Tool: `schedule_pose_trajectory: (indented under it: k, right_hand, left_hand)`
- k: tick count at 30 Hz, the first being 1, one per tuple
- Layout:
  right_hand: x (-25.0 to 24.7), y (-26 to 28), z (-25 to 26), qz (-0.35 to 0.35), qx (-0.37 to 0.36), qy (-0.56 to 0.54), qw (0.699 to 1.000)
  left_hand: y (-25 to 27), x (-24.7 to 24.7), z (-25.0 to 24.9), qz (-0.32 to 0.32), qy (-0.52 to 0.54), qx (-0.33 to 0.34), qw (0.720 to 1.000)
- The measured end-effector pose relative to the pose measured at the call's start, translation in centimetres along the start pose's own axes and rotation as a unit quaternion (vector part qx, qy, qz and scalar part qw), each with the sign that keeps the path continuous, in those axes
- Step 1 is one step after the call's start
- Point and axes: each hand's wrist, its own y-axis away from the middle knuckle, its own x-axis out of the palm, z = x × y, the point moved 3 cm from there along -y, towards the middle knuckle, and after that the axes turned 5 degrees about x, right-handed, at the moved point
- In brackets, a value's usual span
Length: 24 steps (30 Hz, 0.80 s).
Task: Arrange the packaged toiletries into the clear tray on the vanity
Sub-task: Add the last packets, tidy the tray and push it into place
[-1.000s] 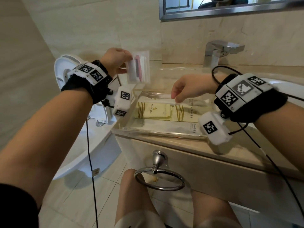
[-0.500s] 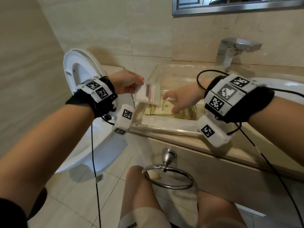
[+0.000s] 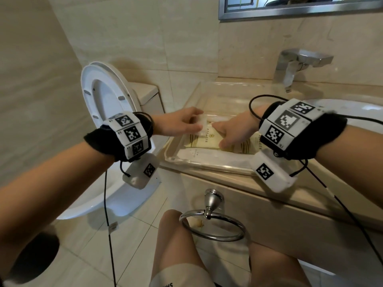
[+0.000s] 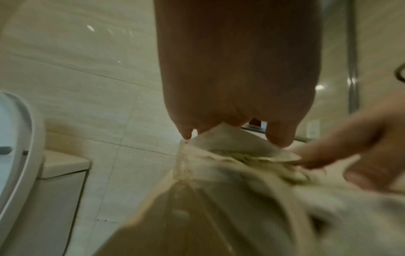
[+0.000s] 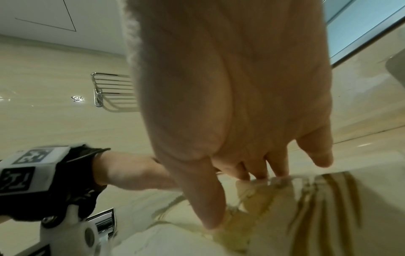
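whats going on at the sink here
A person is loading packaged toiletries into a clear tray on the vanity beside the basin. The left hand pinches a small clear packet and holds it low over the tray's left part. The right hand reaches in with straight fingers resting on a cream sachet with gold stripes that lies flat in the tray. A white packet lies along the near wall.

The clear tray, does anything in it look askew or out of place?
Nothing stands out. The packets lie flat inside the clear tray; the left hand holds a small clear packet low over them, and the right hand rests on them.
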Motion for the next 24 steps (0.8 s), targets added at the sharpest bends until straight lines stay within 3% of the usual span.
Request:
schedule_pose_trajectory:
  k: [4, 9, 17, 24]
  right_hand:
    - [0.1, -0.2, 0.0, 0.002, 0.002, -0.006, 1.0]
    - [0.3, -0.4, -0.2, -0.001, -0.001, -0.008, 1.0]
    - [0.6, -0.5, -0.5, 0.01, 0.009, -0.01, 1.0]
    - [0.5, 0.4, -0.3, 0.01, 0.008, -0.009, 1.0]
  left_hand:
    - [0.1, 1.6, 0.5, 0.052, -0.086, 0.018, 0.995]
    - [0.1, 2.3, 1.5, 0.088, -0.218, 0.072, 0.969]
    - [-0.5, 2.6, 2.1, 0.107, -0.263, 0.125, 0.951]
    - [0.0, 2.3, 1.0, 0.11, -0.191, 0.086, 0.972]
